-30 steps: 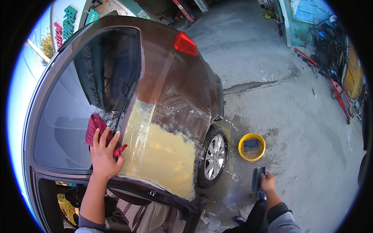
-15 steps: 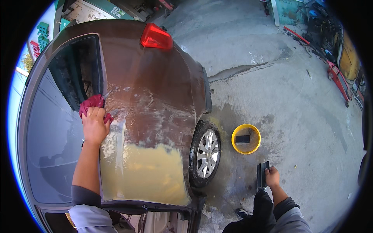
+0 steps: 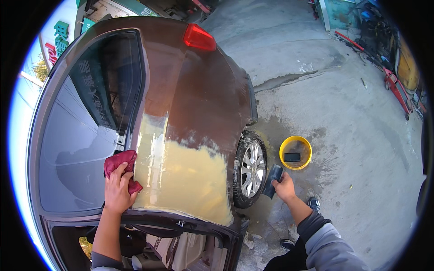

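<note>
A brown car (image 3: 199, 90) fills the left half, its rear side panel partly covered by a smooth tan filler patch (image 3: 190, 180). My left hand (image 3: 118, 193) presses a crumpled maroon cloth (image 3: 120, 163) at the patch's left edge, beside the side window (image 3: 86, 149). In my right hand (image 3: 284, 187) is a dark, flat sanding block (image 3: 272, 179), held beside the rear wheel (image 3: 253, 169) and apart from the panel. Just beyond that hand, a yellow bucket (image 3: 310, 153) stands on the floor with a small black block (image 3: 292, 157) inside.
The open door area (image 3: 181, 244) at the bottom shows light seats. A red tail light (image 3: 199, 37) sits on the far end. Wet stains mark the concrete floor (image 3: 352, 135) around the bucket. A red floor jack (image 3: 398, 92) and clutter lie at the far right.
My left hand and cloth have come down toward me along the window edge; the wet streaks above the patch are gone. My right hand has raised the sanding block leftward toward the wheel.
</note>
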The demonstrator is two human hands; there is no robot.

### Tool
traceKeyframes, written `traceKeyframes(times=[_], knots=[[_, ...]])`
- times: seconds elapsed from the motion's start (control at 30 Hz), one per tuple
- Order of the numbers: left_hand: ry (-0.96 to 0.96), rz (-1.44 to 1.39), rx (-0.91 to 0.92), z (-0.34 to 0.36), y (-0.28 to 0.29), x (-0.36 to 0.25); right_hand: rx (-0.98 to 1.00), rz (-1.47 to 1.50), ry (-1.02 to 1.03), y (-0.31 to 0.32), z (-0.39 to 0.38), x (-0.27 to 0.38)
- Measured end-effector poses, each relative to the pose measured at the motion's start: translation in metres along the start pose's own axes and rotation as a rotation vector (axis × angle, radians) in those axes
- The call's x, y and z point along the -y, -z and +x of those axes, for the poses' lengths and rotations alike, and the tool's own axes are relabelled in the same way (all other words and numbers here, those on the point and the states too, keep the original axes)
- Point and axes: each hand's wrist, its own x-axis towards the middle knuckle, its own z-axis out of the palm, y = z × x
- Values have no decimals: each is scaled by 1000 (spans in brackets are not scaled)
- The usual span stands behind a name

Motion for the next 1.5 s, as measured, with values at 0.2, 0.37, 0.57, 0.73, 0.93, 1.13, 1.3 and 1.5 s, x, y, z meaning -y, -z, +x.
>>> traceKeyframes(times=[0.2,0.37,0.57,0.73,0.93,1.13,1.3,1.5], knots=[[317,153,47,-41,-3,-1,-172,293,249,-147,14,95],[250,236,-28,-40,-15,-6,-346,233,507,-240,-35,133],[212,144,-70,-32,-16,-5,23,199,661,-263,-136,83],[181,39,-172,-14,-25,-5,-112,82,301,-292,-129,99],[175,17,-268,2,-37,-9,-57,-19,410,-301,-120,76],[210,14,-205,-3,-31,-10,-44,-24,287,-295,-137,30],[210,14,-200,-1,-32,-11,-37,-15,434,-301,-98,88],[206,37,-209,-1,-33,-10,51,-145,786,-290,-81,216]])
